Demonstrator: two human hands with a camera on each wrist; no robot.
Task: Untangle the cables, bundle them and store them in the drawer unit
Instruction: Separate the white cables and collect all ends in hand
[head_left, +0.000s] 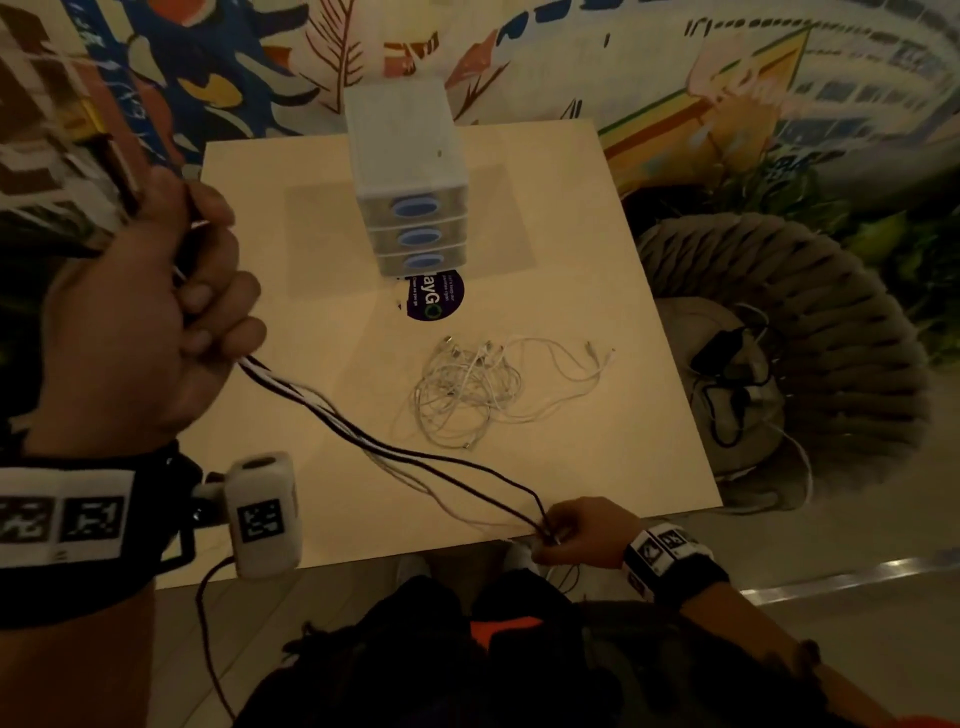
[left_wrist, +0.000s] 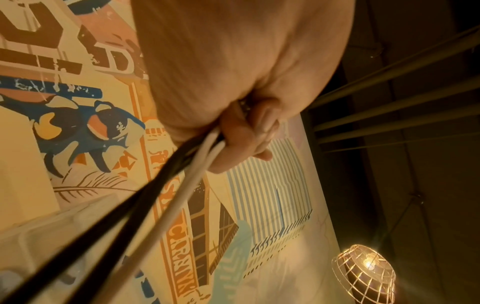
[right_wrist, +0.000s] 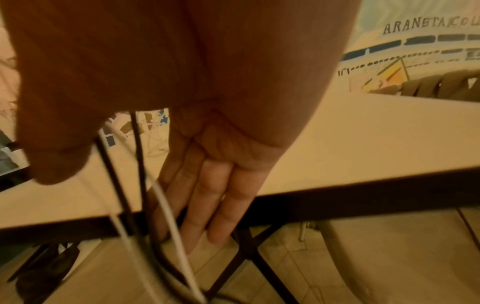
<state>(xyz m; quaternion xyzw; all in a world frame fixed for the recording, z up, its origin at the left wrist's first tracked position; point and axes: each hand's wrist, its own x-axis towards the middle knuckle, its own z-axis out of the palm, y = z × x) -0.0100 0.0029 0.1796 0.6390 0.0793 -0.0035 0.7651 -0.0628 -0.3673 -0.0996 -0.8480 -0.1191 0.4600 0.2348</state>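
A few black and white cables (head_left: 415, 457) stretch taut through the air, off to the front left of the drawer unit (head_left: 408, 176). More thin white cables (head_left: 478, 389) lie in a loose tangle just in front of that translucent three-drawer unit with blue oval handles.

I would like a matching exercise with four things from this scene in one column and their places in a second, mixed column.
Things:
1. drawer unit
2. white cable tangle
3. black and white cables
4. round sticker

Places:
A. stretched between left hand and right hand
B. loose on the table middle
C. far end of table
D. just before the drawers

Pairs: 1-C, 2-B, 3-A, 4-D
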